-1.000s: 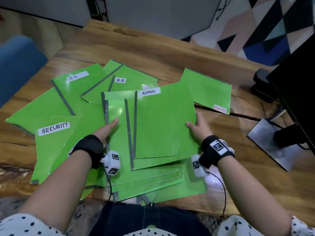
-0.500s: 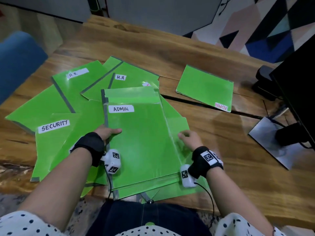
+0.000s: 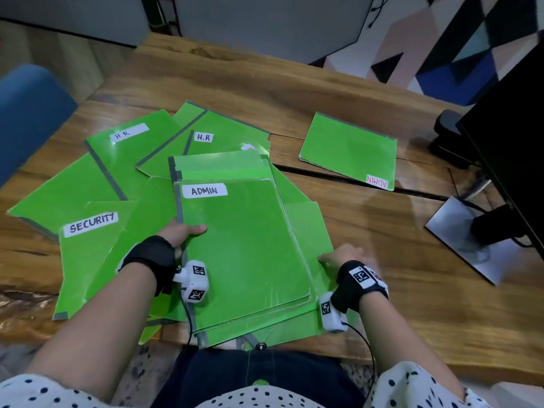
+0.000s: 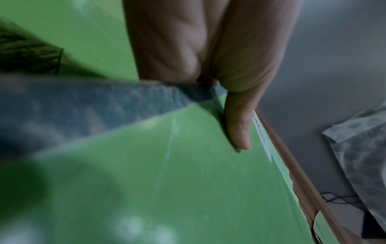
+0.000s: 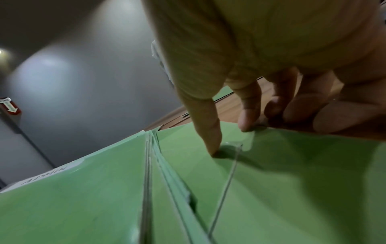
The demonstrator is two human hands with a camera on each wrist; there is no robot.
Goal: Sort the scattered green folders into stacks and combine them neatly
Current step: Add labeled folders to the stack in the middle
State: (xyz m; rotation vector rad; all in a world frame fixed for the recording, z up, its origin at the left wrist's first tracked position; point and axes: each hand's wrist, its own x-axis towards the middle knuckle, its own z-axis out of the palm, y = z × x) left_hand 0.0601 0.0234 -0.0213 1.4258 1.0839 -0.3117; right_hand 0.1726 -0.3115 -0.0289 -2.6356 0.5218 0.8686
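Several green folders lie scattered on the wooden table. A stack topped by a folder labelled ADMIN sits in front of me. My left hand grips the stack's taped left edge, thumb on top, fingers hidden underneath. My right hand pinches the right edge of a lower green folder that sticks out from the stack; the thumb presses on it and the index finger meets its corner. Two H.R folders and a SECURITY folder lie left. Another ADMIN folder lies apart, far right.
A black monitor on a silver stand base fills the right side, with a black object behind it. A blue chair stands at the left. The stack overhangs the table's near edge above my lap.
The top ADMIN folder has turned and slid toward me onto the stack, uncovering the far-right folder. My right hand has moved down the right edge toward me; my left thumb now lies on top.
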